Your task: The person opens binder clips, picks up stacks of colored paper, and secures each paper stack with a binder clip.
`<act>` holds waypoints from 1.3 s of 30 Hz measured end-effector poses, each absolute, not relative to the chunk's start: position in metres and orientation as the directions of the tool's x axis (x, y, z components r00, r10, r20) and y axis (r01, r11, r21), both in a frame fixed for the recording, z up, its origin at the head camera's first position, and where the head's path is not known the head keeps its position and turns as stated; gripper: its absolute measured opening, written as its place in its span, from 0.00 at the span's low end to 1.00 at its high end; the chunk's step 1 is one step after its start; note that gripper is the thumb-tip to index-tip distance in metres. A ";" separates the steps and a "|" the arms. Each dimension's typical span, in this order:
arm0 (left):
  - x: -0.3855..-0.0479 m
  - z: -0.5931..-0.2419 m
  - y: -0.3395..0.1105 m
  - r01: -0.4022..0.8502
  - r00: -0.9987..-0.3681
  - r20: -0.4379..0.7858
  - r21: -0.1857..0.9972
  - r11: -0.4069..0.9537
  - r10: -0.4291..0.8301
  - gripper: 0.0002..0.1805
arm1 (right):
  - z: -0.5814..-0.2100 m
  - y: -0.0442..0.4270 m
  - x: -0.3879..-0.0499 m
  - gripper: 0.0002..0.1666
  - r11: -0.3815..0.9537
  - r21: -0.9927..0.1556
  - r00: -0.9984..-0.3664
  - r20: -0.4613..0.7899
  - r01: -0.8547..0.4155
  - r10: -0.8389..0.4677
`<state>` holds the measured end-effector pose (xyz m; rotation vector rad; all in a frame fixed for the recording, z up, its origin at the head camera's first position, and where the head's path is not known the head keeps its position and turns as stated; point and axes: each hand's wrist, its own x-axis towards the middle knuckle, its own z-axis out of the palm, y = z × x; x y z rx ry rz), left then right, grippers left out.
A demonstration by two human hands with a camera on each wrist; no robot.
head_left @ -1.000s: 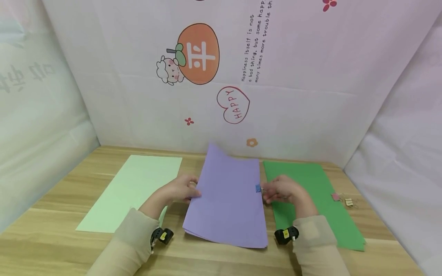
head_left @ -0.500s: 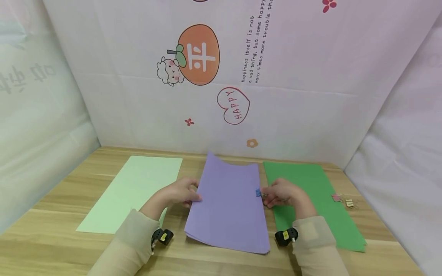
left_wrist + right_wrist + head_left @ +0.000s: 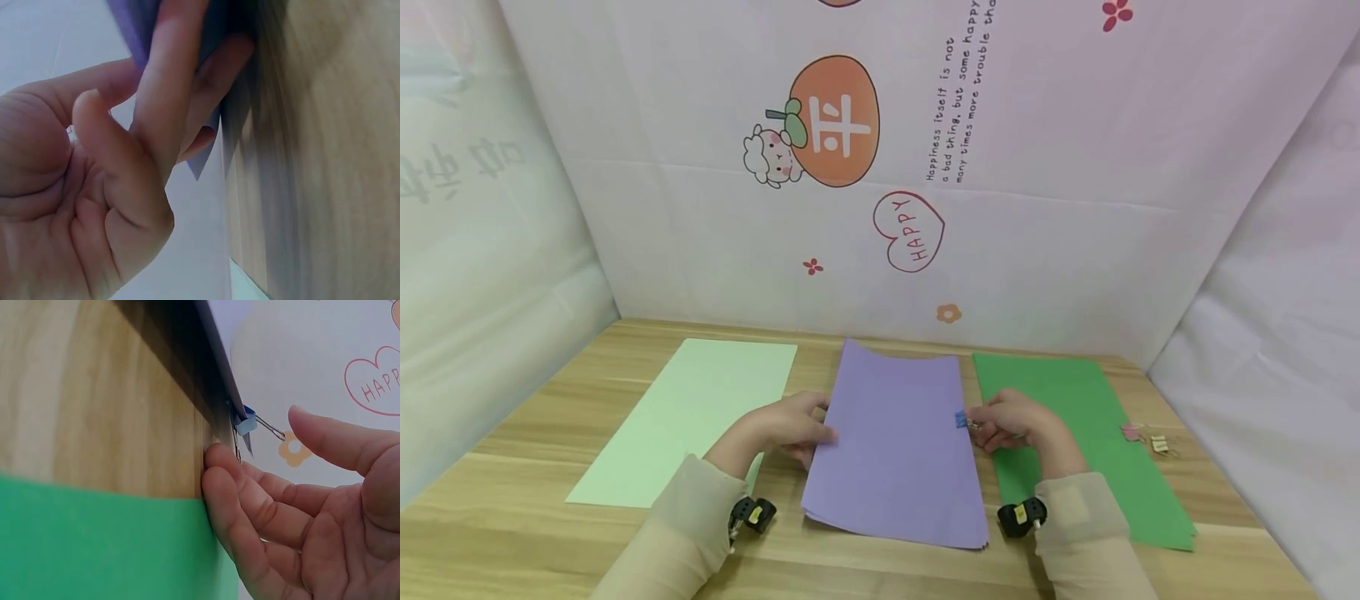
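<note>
A stack of purple paper sheets (image 3: 895,450) is in the middle of the table, its far left corner curling up. My left hand (image 3: 793,425) pinches its left edge, thumb on top and fingers underneath; in the left wrist view the little finger is curled free of the purple paper (image 3: 134,28). A blue binder clip (image 3: 961,419) sits on the stack's right edge. Beside it is my right hand (image 3: 1011,421). In the right wrist view the thumb stands apart from one wire handle of the clip (image 3: 248,420), while the bent fingers lie near the other handle.
Pale green paper (image 3: 692,417) lies to the left, and a dark green stack (image 3: 1090,442) to the right, partly under my right hand. A pink binder clip (image 3: 1131,432) is at the green stack's right edge, beside a yellow one (image 3: 1161,445). A printed cloth (image 3: 1037,267) hangs behind.
The purple stack has come down and slightly toward me, its raised far corner now lower. Both hands stay at its edges; the blue clip has moved slightly nearer with the paper.
</note>
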<state>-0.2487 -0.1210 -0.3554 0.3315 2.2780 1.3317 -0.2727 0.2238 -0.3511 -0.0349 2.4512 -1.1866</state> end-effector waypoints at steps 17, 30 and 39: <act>-0.249 -0.349 -0.122 -0.047 -0.871 -0.316 0.817 0.575 0.377 0.32 | -0.350 0.230 -0.271 0.22 0.651 -0.745 -0.924 -0.338 0.147 -0.178; -0.247 -0.342 -0.132 -0.009 -0.878 -0.277 0.825 0.565 0.391 0.28 | -0.330 0.234 -0.266 0.29 0.666 -0.745 -0.929 -0.277 0.048 -0.244; -0.246 -0.331 -0.139 0.119 -0.909 -0.177 0.759 0.641 0.378 0.27 | -0.312 0.238 -0.258 0.31 0.683 -0.730 -0.941 -0.227 -0.008 -0.253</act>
